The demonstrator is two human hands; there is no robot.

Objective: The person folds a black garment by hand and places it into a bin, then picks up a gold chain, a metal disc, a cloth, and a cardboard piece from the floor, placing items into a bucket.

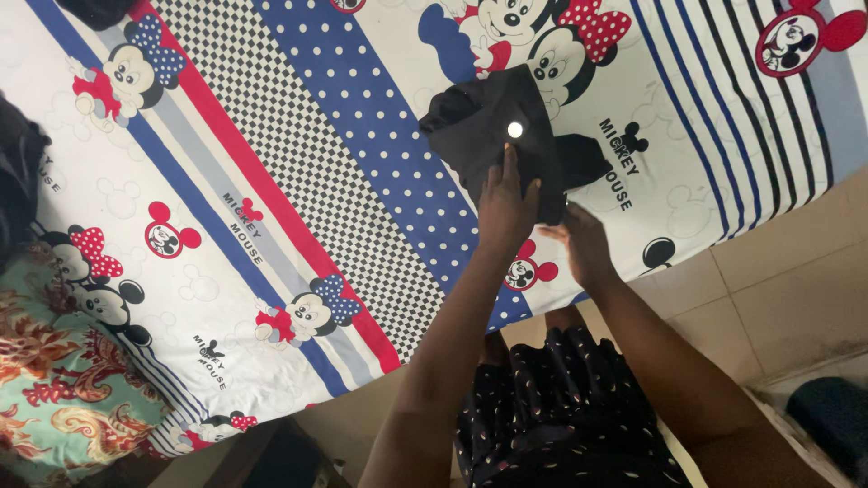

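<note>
Low in the frame, pale floor tiles (778,280) meet the bed's edge. Above them the left hand (504,210) lies flat, fingers extended, on a black garment (488,126); the right hand (586,242), open, touches its lower edge. The garment lies upper centre on a cartoon-mouse bedsheet (271,181). A floral cloth (54,380) sits lower left.

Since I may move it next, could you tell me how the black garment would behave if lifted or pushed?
The black garment lies in soft folds on the bedsheet, so it would probably droop when lifted. Pushed, it would likely bunch rather than slide whole. It looks thin, so probably light.
</note>
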